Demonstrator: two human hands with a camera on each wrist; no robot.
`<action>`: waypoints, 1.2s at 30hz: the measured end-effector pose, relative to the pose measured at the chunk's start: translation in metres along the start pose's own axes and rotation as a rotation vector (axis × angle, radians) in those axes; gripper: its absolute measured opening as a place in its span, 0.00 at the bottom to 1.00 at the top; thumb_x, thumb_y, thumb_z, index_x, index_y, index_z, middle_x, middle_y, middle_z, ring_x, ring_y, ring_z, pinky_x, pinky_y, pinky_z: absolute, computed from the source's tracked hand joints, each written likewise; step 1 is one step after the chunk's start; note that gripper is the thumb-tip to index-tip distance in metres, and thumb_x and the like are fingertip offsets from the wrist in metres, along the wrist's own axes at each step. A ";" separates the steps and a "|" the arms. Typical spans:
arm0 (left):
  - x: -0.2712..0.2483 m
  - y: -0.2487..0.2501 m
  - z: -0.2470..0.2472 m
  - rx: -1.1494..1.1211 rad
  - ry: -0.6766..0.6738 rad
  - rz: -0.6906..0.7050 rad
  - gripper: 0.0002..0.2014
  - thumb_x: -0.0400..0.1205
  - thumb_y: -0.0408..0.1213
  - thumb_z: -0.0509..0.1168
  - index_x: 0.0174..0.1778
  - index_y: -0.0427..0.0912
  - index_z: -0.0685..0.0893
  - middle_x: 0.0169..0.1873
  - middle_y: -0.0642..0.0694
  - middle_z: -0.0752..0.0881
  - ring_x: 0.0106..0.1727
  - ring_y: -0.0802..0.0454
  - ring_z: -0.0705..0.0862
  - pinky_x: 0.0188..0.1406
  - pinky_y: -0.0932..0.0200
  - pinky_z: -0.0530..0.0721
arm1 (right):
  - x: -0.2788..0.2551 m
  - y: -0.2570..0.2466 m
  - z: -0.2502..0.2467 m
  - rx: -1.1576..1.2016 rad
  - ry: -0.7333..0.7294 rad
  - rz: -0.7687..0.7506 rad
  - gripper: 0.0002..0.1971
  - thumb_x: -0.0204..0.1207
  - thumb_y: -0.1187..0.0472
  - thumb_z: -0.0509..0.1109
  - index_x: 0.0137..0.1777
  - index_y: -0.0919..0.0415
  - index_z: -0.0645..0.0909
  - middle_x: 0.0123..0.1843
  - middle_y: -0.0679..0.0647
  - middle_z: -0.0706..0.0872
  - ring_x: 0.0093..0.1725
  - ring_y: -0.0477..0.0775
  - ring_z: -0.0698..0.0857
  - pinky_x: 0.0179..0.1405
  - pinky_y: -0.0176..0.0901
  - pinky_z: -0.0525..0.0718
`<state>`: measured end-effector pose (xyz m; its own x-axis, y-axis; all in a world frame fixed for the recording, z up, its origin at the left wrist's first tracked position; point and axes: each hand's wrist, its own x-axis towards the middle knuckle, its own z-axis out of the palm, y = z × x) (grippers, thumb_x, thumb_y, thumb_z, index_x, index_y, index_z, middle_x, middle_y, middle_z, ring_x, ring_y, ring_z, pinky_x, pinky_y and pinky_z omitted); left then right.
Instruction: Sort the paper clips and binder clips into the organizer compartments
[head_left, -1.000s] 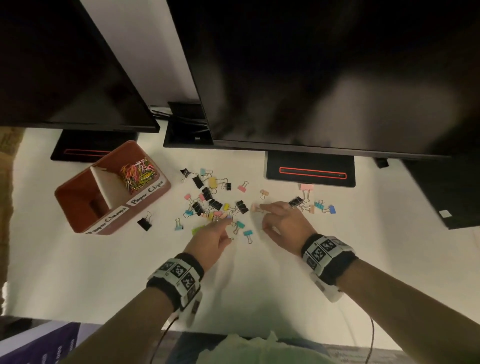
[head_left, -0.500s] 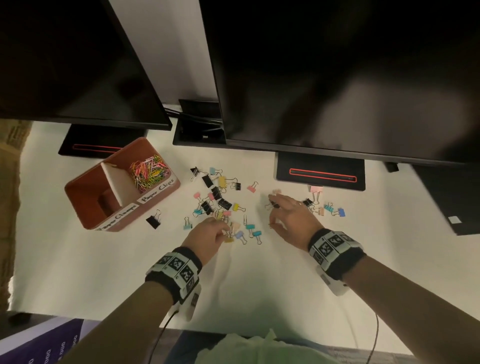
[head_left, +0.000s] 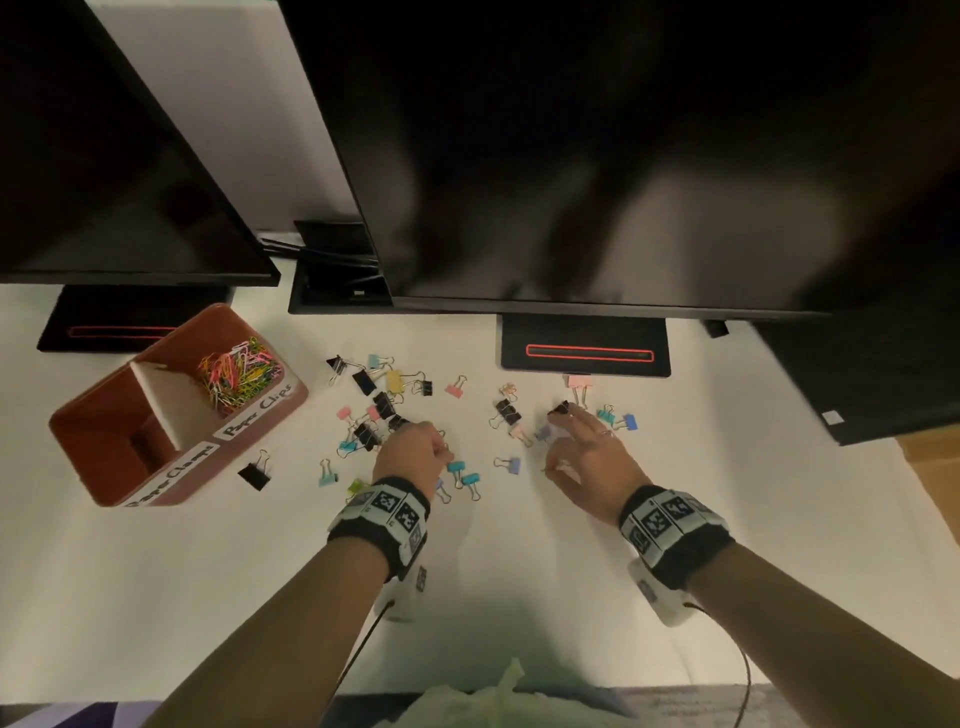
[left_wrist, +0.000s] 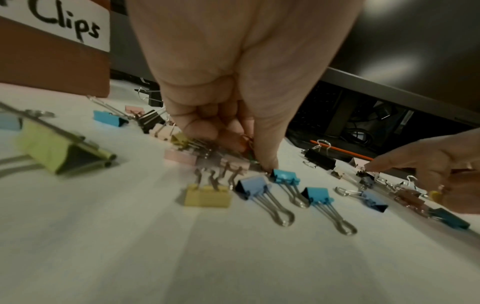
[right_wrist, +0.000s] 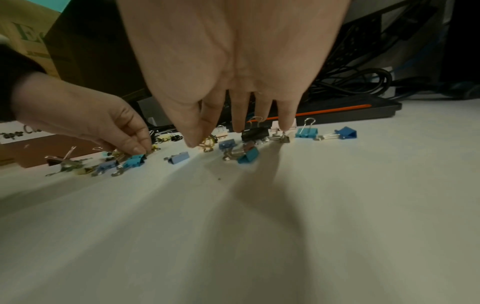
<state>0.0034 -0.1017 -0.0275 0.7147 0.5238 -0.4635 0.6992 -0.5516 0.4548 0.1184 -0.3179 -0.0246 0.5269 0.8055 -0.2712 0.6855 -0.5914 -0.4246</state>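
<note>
A brown two-compartment organizer (head_left: 106, 415) stands at the left. Its "Paper Clips" side holds coloured paper clips (head_left: 236, 373), and the "Paper Clamps" side looks empty. Binder clips (head_left: 470, 479) in several colours lie scattered across the white table (head_left: 208, 571). My left hand (head_left: 415, 452) is curled over the middle of the scatter. In the left wrist view its thumb and fingers pinch orange and green paper clips (left_wrist: 248, 144). My right hand (head_left: 587, 449) hangs to the right with straight fingers pointing down, tips on the table. A yellowish paper clip (right_wrist: 207, 143) lies by its thumb.
Two dark monitors (head_left: 597, 156) overhang the back of the table on black stands (head_left: 584, 348). A lone black binder clip (head_left: 254, 473) lies just in front of the organizer. A dark box (head_left: 857, 379) sits at the far right, and the table edge (head_left: 675, 691) runs along the bottom.
My left fingers have curled in from a reach and pinched paper clips, and the hand shifted slightly right. My right hand has moved right towards the black clip by the monitor stand.
</note>
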 end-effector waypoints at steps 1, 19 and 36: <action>0.000 0.001 0.001 0.006 -0.003 -0.008 0.08 0.78 0.39 0.67 0.47 0.38 0.84 0.47 0.42 0.86 0.49 0.46 0.84 0.53 0.50 0.84 | -0.002 0.001 0.002 0.018 -0.047 -0.022 0.03 0.75 0.55 0.70 0.45 0.51 0.84 0.77 0.48 0.70 0.82 0.57 0.56 0.79 0.56 0.62; -0.004 0.006 0.011 0.326 -0.068 0.243 0.09 0.80 0.26 0.58 0.53 0.38 0.78 0.50 0.42 0.83 0.52 0.47 0.80 0.50 0.57 0.80 | -0.021 0.032 -0.016 0.059 -0.061 0.090 0.05 0.77 0.53 0.67 0.45 0.51 0.82 0.83 0.52 0.60 0.84 0.58 0.52 0.81 0.61 0.58; -0.039 -0.089 -0.075 -0.134 0.135 0.120 0.04 0.76 0.32 0.70 0.38 0.44 0.82 0.39 0.46 0.85 0.36 0.52 0.82 0.44 0.60 0.80 | 0.079 -0.114 0.038 0.104 -0.154 -0.419 0.08 0.80 0.56 0.64 0.52 0.59 0.80 0.82 0.52 0.63 0.83 0.53 0.55 0.80 0.45 0.49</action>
<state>-0.0855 -0.0244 0.0072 0.7826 0.5467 -0.2978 0.5984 -0.5288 0.6019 0.0624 -0.1854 -0.0301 0.1287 0.9753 -0.1796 0.7654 -0.2129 -0.6073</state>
